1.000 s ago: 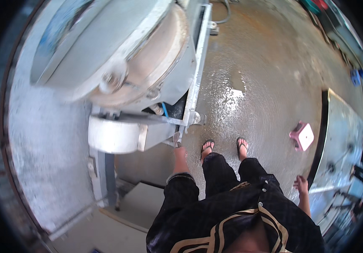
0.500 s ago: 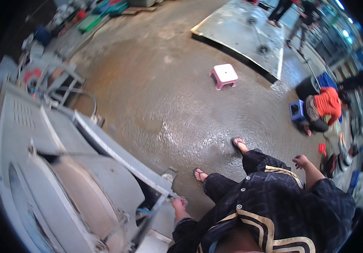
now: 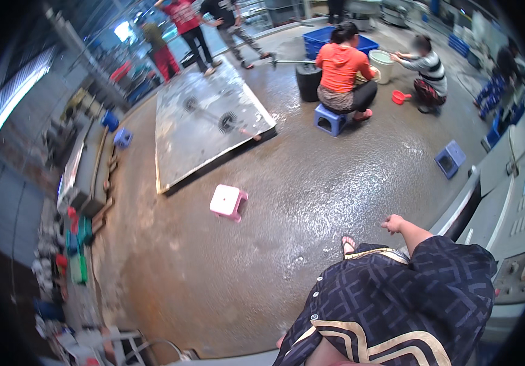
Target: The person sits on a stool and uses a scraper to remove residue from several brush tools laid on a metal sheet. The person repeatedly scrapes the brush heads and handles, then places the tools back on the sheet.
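Observation:
My right hand point(image 3: 391, 224) hangs out in front of my dark patterned shirt point(image 3: 391, 293), over the wet floor point(image 3: 311, 201). Its fingers are loosely bent, and nothing shows in them. Below it, one sandalled foot point(image 3: 348, 245) stands on the concrete. At the shirt's lower left edge only a sliver of skin point(image 3: 281, 341) shows, perhaps my left hand; its fingers are hidden. Ahead and to the left stands a pink stool point(image 3: 226, 200), apart from both hands.
A large metal plate point(image 3: 195, 140) lies beyond the stool. A person in orange point(image 3: 337, 70) sits on a blue stool point(image 3: 329, 119); another person point(image 3: 431, 76) squats by a pale bucket point(image 3: 381, 66). Another blue stool point(image 3: 450, 160) is at right, near grey machinery point(image 3: 506, 213).
My view has swung left, and the pink stool now appears lower and farther left. My left hand, earlier at the grey machine's edge, has mostly dropped out of sight. My right arm stays extended.

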